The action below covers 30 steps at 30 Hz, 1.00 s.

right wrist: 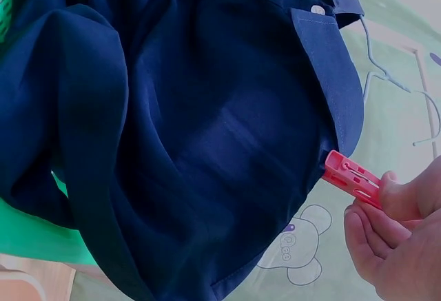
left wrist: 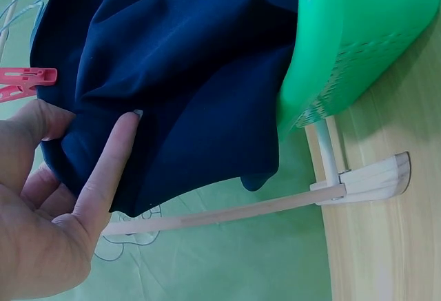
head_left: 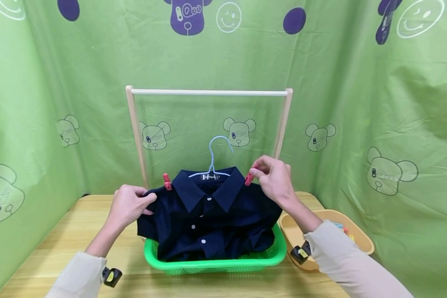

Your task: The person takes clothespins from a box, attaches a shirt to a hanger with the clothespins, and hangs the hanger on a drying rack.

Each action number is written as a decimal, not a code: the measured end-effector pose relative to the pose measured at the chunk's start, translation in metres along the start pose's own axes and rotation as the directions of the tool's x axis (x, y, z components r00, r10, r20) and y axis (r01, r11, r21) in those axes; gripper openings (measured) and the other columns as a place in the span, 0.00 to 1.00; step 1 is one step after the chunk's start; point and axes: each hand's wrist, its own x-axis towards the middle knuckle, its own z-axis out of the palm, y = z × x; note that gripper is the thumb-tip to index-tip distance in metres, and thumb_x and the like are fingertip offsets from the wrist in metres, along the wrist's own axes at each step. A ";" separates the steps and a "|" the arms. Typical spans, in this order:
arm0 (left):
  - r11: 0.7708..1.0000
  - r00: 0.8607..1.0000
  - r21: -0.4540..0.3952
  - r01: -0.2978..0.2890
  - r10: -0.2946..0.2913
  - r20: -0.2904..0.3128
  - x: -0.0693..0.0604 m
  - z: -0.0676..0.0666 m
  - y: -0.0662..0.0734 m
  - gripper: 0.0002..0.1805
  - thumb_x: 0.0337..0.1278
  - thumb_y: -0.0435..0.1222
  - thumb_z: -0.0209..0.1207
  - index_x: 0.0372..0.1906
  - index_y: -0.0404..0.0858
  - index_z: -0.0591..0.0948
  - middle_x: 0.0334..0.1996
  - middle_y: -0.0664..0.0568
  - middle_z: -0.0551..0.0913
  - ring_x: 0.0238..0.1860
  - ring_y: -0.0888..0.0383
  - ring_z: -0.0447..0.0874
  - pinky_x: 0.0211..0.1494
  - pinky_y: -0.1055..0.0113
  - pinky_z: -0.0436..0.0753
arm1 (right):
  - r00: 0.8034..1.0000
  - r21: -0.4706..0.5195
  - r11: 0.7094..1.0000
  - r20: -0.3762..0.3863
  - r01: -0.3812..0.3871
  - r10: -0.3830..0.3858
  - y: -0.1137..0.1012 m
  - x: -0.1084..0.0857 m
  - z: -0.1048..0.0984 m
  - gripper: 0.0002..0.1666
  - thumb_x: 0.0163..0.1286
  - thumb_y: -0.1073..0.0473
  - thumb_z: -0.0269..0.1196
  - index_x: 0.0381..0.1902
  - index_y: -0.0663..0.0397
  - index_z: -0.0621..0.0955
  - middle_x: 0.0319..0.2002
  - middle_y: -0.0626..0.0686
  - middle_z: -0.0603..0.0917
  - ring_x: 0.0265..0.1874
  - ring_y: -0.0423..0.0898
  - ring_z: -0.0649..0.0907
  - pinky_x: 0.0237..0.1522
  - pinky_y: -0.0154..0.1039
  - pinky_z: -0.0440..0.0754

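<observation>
A navy collared shirt (head_left: 223,215) with white buttons hangs over a pale blue wire hanger (head_left: 212,159), its lower part bunched inside the green basket (head_left: 216,267). My left hand (head_left: 128,205) pinches the shirt's shoulder and sleeve edge on the left; in the left wrist view one finger lies along the cloth. Near it, a red clothespin (head_left: 167,182) grips the left shoulder beside the collar. On the opposite shoulder, my right hand (head_left: 275,178) pinches a second red clothespin (right wrist: 353,175) between thumb and fingers, the clip's tip at the fabric edge.
Behind the basket stands a wooden rack with a white top bar (head_left: 208,92). To the right on the wooden table (head_left: 59,240) sits an orange tray (head_left: 363,240) with colored clips, partly hidden by my right forearm. Green printed cloth (head_left: 357,103) encloses the back and sides.
</observation>
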 end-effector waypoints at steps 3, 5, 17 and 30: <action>1.000 1.000 -0.001 -0.001 0.001 -0.002 0.000 0.000 0.000 0.11 0.57 0.38 0.61 0.26 0.39 0.90 0.30 0.44 0.91 0.21 0.60 0.90 0.28 0.67 0.79 | 1.000 0.005 1.000 -0.003 -0.002 0.002 0.000 0.000 0.000 0.02 0.64 0.65 0.70 0.35 0.56 0.86 0.32 0.53 0.92 0.34 0.49 0.90 0.41 0.44 0.82; 1.000 1.000 0.002 -0.003 0.003 -0.005 0.000 0.000 0.000 0.11 0.57 0.38 0.61 0.26 0.39 0.90 0.30 0.44 0.91 0.21 0.60 0.90 0.27 0.67 0.79 | 1.000 0.005 1.000 -0.004 -0.002 0.002 0.000 0.000 0.001 0.02 0.64 0.65 0.70 0.35 0.56 0.86 0.32 0.54 0.92 0.34 0.49 0.90 0.41 0.44 0.82; 1.000 1.000 0.005 -0.013 0.013 -0.011 0.000 0.001 0.000 0.11 0.56 0.38 0.62 0.27 0.39 0.90 0.29 0.44 0.91 0.21 0.60 0.90 0.25 0.67 0.77 | 1.000 -0.006 1.000 -0.009 -0.007 0.007 0.000 0.001 0.001 0.02 0.65 0.63 0.70 0.33 0.55 0.86 0.31 0.53 0.92 0.32 0.49 0.89 0.40 0.43 0.79; 1.000 1.000 -0.020 -0.005 0.005 0.001 -0.001 0.001 -0.001 0.10 0.56 0.37 0.62 0.29 0.37 0.91 0.32 0.41 0.91 0.21 0.59 0.90 0.23 0.66 0.77 | 1.000 -0.021 1.000 -0.004 -0.011 0.011 0.002 0.000 0.002 0.02 0.65 0.61 0.70 0.32 0.54 0.87 0.30 0.52 0.91 0.30 0.48 0.87 0.39 0.42 0.77</action>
